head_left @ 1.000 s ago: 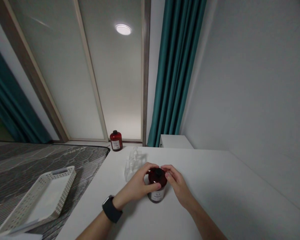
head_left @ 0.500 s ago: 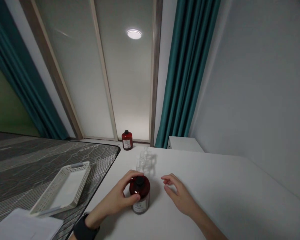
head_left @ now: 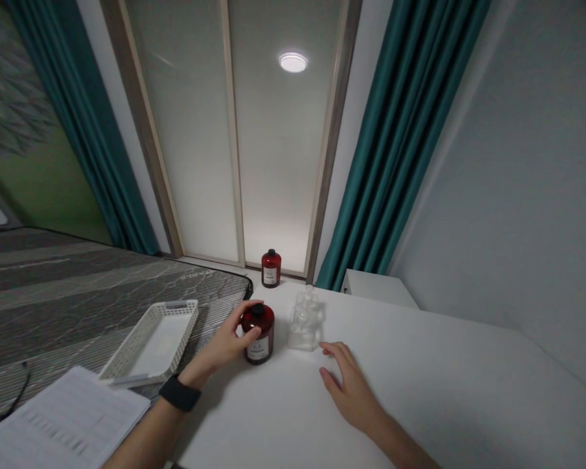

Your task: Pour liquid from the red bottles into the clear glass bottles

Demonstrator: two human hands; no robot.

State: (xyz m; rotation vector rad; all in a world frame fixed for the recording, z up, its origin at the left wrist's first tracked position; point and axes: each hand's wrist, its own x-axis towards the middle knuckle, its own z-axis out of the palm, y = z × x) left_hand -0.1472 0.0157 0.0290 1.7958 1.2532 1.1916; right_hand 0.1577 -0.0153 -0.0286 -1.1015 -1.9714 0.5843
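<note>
"What is your left hand [head_left: 222,345] doing?"

"It's gripping a dark red bottle [head_left: 260,350] around the shoulder, my thumb pressing the front and my fingers curving behind the black cap. The bottle is standing upright near the left edge of the white table [head_left: 410,384], its pale label facing me."

"And your right hand [head_left: 350,389]?"

"That one is holding nothing. My fingers are bending loosely, with the thumb spreading away from them. I can't tell whether it's touching the tabletop or hovering just above it."

"What is sitting between your hands?"

"A clear, see-through object [head_left: 303,324] is standing there, a little farther off, to the right of the bottle I'm gripping. My right forefinger is pointing close to its base; I can't tell if they're touching."

"Anything else around you?"

"A second red bottle [head_left: 271,268] is standing upright at the far end. On my left, a white basket [head_left: 184,340] is lying on the grey patterned surface [head_left: 127,280], and printed papers [head_left: 63,423] are spreading out nearer me, beside my watch strap [head_left: 180,393]."
</note>
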